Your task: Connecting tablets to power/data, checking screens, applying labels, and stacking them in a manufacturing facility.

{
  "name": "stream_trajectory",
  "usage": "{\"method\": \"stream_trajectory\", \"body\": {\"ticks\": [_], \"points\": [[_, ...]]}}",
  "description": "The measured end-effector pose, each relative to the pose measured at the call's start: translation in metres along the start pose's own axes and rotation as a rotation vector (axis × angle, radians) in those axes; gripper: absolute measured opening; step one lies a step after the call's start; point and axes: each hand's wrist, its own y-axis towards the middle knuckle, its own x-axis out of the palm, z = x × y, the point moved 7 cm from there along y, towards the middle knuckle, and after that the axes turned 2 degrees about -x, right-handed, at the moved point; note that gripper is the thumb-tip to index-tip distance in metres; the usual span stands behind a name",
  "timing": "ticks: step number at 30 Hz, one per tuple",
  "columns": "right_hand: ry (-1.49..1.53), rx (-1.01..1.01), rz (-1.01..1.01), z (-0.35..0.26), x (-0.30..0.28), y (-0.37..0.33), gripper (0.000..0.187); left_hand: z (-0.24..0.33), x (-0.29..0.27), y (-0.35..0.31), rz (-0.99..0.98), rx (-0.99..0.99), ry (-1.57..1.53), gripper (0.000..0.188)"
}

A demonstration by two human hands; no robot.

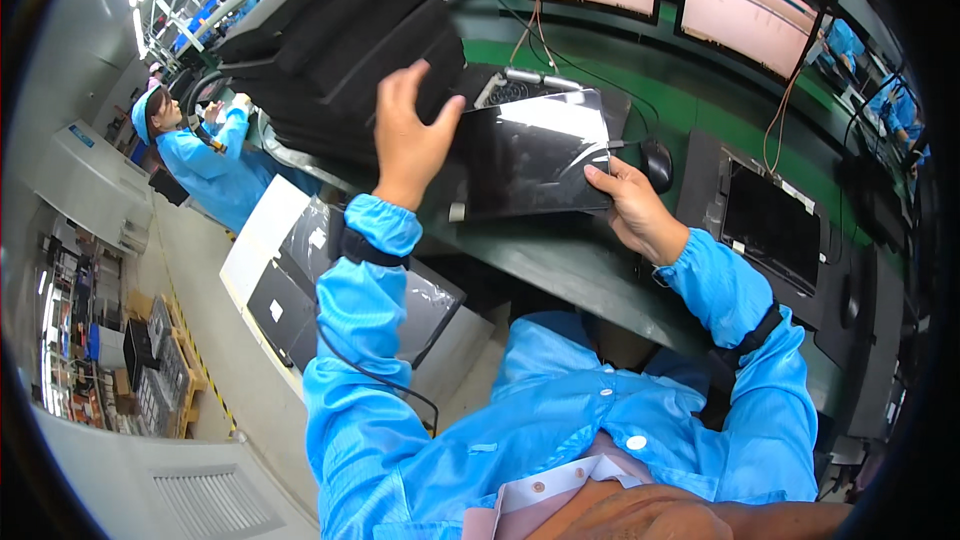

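Glossy black tablet held above the green bench, pinched at its right near edge by the right hand, left hand open on the black foam tray stack far left; best kept level, fingertips off the screen.

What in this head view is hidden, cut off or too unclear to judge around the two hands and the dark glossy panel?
- Left hand: its fingertips go behind the black foam stack, so the grip is unseen.
- Dark glossy panel: its left edge is hidden by the left hand; glare washes out its surface.
- Right hand: only its thumb shows on the panel; its fingers lie beneath.
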Motion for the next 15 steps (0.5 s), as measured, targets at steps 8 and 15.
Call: {"method": "stream_trajectory", "body": {"ticks": [8,15], "points": [[0.296,-0.040,0.240,0.043,-0.029,0.089,0.026,-0.095,0.136,-0.078,-0.731,-0.336,0.072,0.133],[-0.613,0.244,0.174,0.000,-0.044,0.072,0.064,-0.109,0.141,-0.062,-0.599,-0.328,0.091,0.105]]}}
